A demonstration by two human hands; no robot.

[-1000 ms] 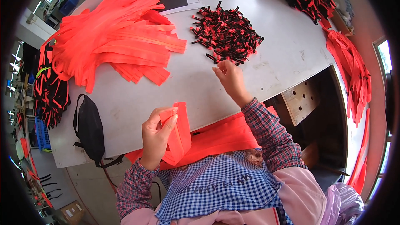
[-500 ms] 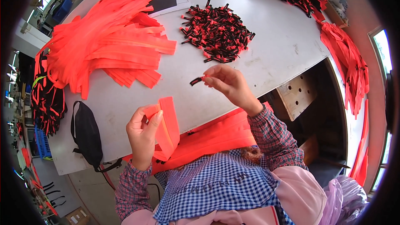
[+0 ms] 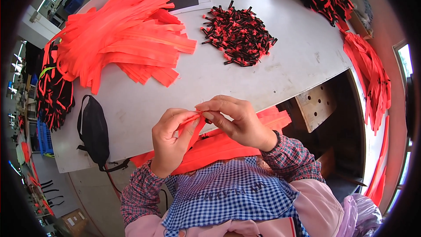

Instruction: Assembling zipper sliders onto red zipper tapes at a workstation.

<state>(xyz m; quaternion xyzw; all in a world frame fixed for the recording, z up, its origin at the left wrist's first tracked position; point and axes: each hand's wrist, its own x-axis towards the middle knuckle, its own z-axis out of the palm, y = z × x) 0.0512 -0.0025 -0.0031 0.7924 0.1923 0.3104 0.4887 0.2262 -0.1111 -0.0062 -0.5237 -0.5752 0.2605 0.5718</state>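
Observation:
My left hand pinches the end of an orange zipper strip near the table's front edge. My right hand meets it there, its thumb and forefinger closed on a small zipper pull with a black tab, mostly covered by the fingers. The fingertips of both hands touch around the strip's end, so whether the pull sits on the strip cannot be seen. More orange zipper strips lie across my lap below the hands. Beyond them, a heap of black-and-red zipper pulls rests on the white table.
A large pile of orange zipper strips covers the table's left. A black pouch with a strap lies at the left front edge. Black-and-orange bundles hang at the left. Orange strips drape over the right side, beside an open recess.
My hands have come together: the right moved down and left with the zipper pull to the strip's end, while the left moved right. The view has shifted slightly.

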